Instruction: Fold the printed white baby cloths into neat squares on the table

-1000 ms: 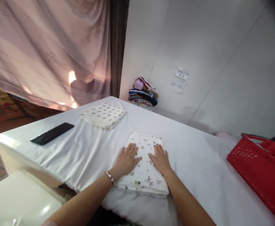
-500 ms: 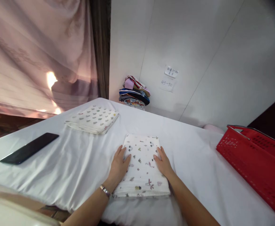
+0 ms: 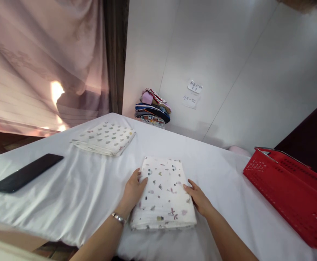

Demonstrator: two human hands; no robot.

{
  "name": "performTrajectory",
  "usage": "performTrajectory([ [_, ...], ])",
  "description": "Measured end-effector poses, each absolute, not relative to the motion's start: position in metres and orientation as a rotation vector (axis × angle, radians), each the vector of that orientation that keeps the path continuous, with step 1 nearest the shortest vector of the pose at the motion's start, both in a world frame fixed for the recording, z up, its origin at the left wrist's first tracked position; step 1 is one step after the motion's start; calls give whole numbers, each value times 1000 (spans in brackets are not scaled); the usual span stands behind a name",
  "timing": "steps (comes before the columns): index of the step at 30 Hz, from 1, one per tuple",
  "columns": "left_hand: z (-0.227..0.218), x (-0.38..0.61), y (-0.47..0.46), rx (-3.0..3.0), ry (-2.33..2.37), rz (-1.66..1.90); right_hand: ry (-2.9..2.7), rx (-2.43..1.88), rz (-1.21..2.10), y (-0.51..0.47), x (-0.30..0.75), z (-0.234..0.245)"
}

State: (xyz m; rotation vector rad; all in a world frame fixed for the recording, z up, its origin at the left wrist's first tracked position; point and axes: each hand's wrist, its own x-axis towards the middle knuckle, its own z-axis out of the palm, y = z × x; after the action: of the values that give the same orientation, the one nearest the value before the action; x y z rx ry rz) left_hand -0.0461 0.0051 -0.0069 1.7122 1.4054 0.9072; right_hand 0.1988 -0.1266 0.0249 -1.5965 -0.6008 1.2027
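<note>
A folded white cloth (image 3: 162, 194) printed with small palms, birds and fruit lies flat on the table before me. At its left edge is my left hand (image 3: 133, 188), open, the thumb reaching over the top and a bracelet (image 3: 119, 218) on the wrist. My right hand (image 3: 200, 198) is open at the opposite edge, its thumb touching the cloth and its index finger stretched out just beside it. The lower fingers of both hands are partly hidden. Farther back on the left rests a second folded white cloth (image 3: 105, 137) with a grey-green pattern.
The white-covered table (image 3: 90, 197) carries a flat black object (image 3: 26, 173) at left and a red perforated basket (image 3: 288, 199) with metal handles at right. Beyond the far edge, a stack of folded fabrics (image 3: 153, 108) stands against the wall, near paper notes (image 3: 192, 94).
My right hand has slid outward and slightly toward me, from lying on the cloth to its right edge. My left hand has shifted slightly outward. The view has moved a little.
</note>
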Motion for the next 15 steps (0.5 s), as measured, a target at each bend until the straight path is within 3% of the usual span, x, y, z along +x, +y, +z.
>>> performTrajectory([
  [6, -6, -48, 3, 1681, 1357, 913, -645, -1368, 1455, -118, 196, 32],
  [15, -10, -47, 1, 1623, 1321, 931, -492, -1384, 1650, -114, 194, 33],
])
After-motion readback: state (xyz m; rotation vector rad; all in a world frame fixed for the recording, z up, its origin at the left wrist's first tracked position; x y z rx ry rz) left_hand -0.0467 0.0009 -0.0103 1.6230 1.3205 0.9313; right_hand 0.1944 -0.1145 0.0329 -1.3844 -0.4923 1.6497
